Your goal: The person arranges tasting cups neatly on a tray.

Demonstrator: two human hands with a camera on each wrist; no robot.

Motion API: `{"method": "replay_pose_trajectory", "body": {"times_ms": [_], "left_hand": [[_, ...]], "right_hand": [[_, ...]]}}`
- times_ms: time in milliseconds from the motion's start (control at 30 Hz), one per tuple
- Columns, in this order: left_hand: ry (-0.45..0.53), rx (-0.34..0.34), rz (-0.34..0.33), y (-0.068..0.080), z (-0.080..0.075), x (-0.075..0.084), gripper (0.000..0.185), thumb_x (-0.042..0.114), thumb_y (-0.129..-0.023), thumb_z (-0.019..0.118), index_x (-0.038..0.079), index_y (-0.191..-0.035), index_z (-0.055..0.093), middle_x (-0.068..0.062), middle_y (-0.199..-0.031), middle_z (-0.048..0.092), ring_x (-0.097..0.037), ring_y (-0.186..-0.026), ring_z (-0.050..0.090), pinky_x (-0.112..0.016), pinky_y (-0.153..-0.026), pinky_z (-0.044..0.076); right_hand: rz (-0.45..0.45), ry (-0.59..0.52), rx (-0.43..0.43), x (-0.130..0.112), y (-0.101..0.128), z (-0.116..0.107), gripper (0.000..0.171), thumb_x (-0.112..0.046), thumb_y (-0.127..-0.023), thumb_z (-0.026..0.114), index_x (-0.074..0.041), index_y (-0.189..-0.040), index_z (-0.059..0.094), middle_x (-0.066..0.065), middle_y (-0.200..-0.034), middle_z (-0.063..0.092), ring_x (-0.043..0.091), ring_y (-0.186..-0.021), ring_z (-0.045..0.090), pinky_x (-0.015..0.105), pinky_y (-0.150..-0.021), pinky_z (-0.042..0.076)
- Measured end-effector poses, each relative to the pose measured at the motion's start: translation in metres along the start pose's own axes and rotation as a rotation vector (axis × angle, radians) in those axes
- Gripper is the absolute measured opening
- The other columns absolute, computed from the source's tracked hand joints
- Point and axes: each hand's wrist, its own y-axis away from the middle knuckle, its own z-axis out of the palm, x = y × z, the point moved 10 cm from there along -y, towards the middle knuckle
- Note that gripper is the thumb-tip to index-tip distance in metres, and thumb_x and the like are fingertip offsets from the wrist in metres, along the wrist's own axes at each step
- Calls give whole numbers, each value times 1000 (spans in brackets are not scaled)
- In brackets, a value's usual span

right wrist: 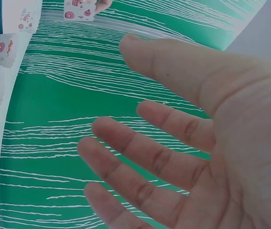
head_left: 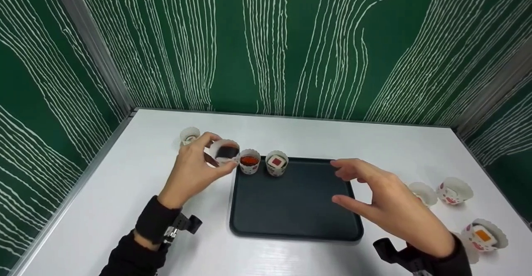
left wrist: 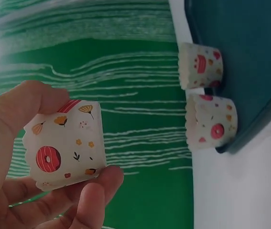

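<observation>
My left hand [head_left: 192, 168] grips a paper baking cup [left wrist: 71, 143] between thumb and fingers, raised near the tray's back left corner. Its wall is printed with donuts and flowers, and a dark piece [head_left: 227, 151] shows inside. Two similar cups stand at the back edge of the dark tray [head_left: 295, 205]: a cup [head_left: 249, 170] with an orange-red filling and a cup [head_left: 276, 172] with a white piece topped by a red square. My right hand [head_left: 380, 190] hovers over the tray's right edge, thumb and fingers apart, holding nothing.
Another paper cup [head_left: 190, 134] stands at the back left, behind my left hand. On the right are a cup [head_left: 423, 193] partly hidden by my right hand, a cup [head_left: 455, 188], and a cup [head_left: 474, 240] with an orange-topped piece. A green wall [head_left: 232, 60] rises behind the white table [head_left: 332, 136].
</observation>
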Motion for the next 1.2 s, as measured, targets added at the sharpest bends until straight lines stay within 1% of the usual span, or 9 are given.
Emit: {"method": "replay_pose_trajectory", "body": {"times_ms": [133,233,400,467,633,800,967,1100,1200], "left_hand": [[31,-37,25,6,10,15,45,27,-85,92,18,-123,70,-2,-110,72,-11,-77,68,-27,-72,57],[36,-57,51,10,18,25,46,28,-86,91,18,-125,69,-1,-112,72,-9,-78,66,-26,-73,56],[46,-83,88,14,29,41,49,31,-84,92,18,-125,68,2,-113,73,-13,-83,67,-26,-73,56],[55,-93,91,16,33,45,50,30,-83,93,19,-126,68,4,-114,72,-16,-84,68,-26,-72,56],[99,-107,96,21,44,54,52,29,-82,94,21,-126,67,6,-117,72,-14,-92,69,-26,-75,59],[166,-151,121,29,57,64,51,26,-82,94,21,-124,65,6,-117,70,-12,-99,68,-29,-79,61],[187,-187,154,34,67,73,50,28,-83,93,22,-122,63,7,-117,68,-11,-106,67,-32,-87,61],[200,-193,159,39,71,75,50,28,-82,93,23,-122,64,9,-116,69,-10,-105,67,-31,-88,59],[219,-199,174,42,76,78,49,27,-82,93,22,-122,64,9,-115,69,-9,-105,67,-31,-89,59]], "right_hand": [[29,-8,-16,4,0,3,58,-26,-91,88,-33,-144,63,-18,-122,73,11,-111,72,43,-94,59],[52,-10,-37,6,0,6,59,-28,-92,87,-35,-144,62,-19,-122,73,11,-112,71,44,-93,59],[53,-20,-55,7,-1,9,60,-28,-93,87,-35,-146,61,-18,-122,72,12,-113,71,46,-96,58],[53,-23,-55,8,-1,10,58,-29,-93,86,-35,-145,61,-18,-121,72,11,-112,71,44,-95,58],[55,-55,-63,7,-3,15,52,-31,-95,85,-32,-142,63,-18,-122,72,11,-112,71,37,-94,59],[50,-80,-80,7,-5,19,50,-29,-95,84,-28,-141,64,-16,-122,72,12,-111,73,40,-96,60],[69,-88,-128,7,-5,25,51,-32,-97,82,-26,-144,62,-12,-133,70,11,-111,73,38,-95,60],[69,-100,-181,5,-4,32,51,-36,-99,78,-26,-146,59,-9,-138,68,12,-112,73,35,-96,60],[47,-106,-192,2,-4,35,49,-37,-100,77,-25,-145,59,-8,-138,69,12,-112,73,35,-96,60]]}}
